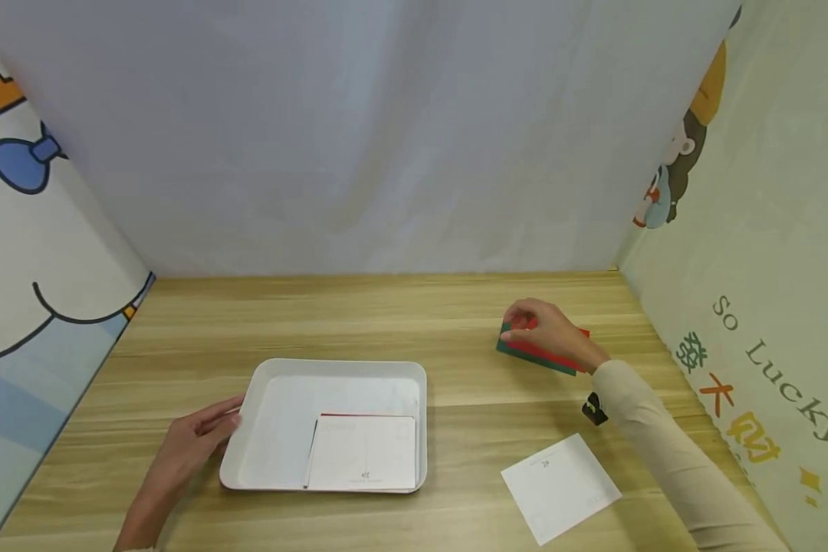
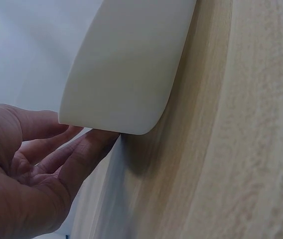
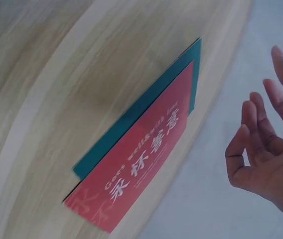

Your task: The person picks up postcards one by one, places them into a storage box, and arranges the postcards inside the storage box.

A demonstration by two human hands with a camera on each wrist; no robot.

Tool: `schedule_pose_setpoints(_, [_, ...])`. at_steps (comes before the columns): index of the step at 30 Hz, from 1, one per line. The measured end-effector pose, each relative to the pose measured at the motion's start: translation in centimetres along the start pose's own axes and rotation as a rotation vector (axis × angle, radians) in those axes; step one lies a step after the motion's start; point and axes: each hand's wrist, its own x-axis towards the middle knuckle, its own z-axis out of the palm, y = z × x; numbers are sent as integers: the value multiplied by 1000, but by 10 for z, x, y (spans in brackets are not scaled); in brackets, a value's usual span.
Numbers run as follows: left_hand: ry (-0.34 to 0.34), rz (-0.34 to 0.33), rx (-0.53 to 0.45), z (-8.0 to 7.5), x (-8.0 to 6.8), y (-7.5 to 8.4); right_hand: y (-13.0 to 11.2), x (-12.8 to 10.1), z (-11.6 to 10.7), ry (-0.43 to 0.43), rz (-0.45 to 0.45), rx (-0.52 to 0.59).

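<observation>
A shallow white plastic tray with rounded corners [image 1: 262, 383] sits on the pale wood-grain bench [image 1: 455, 307] and serves as the landmark here. The left hand [image 1: 192, 445] lies at the tray's left side, palm low on the bench; its fingers are straight and relaxed, with the fingertips [image 2: 89, 144] touching the tray's outer wall near a rounded corner, so the grip stands apart and holds nothing. Inside the tray, against its near right corner, lies a white rectangular card [image 1: 363, 452] with a thin red edge showing along its far side.

Well to the right of the tray and somewhat farther back, the right hand [image 1: 548, 331] hovers over a small stack of two cards lying flat on the bench: a red rectangular card with pale lettering [image 3: 141, 159] on top of a teal-green rectangular card [image 3: 136, 117], the green one showing along one long edge and at a corner. In the right wrist view the fingers are loosely bent and spread, clear of the cards, so this grip too is apart and holds nothing; from the head view it cannot be told whether the fingertips touch the stack.

To the right of the tray, nearer the bench's front edge, a white square sheet of paper [image 1: 560, 487] lies flat at a slant. A cream sleeve [image 1: 669, 452] covers the right forearm.
</observation>
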Motion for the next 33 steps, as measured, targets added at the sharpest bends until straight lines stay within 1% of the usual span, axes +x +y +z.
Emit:
schedule_pose_setpoints(3, [1, 4, 0, 0, 0, 0, 7, -2, -3, -6, 22, -22])
schedule_pose_setpoints(6, [3, 7, -2, 1, 0, -1, 15, -4, -6, -23, 63, -54])
schedule_pose_setpoints(10, [5, 2, 2, 1, 0, -1, 23, -6, -10, -31, 136, -119])
schedule_pose_setpoints(14, [8, -14, 14, 1, 0, 0, 29, -7, -13, -33, 183, -195])
schedule_pose_setpoints(18, [9, -21, 19, 1, 0, 0, 34, -8, -15, -55, 226, -257])
schedule_pose_setpoints(23, [5, -15, 14, 1, 0, 0, 39, -9, -16, -79, 250, -302])
schedule_pose_setpoints(33, [8, -11, 10, 1, 1, -1, 44, -8, -15, -89, 249, -326])
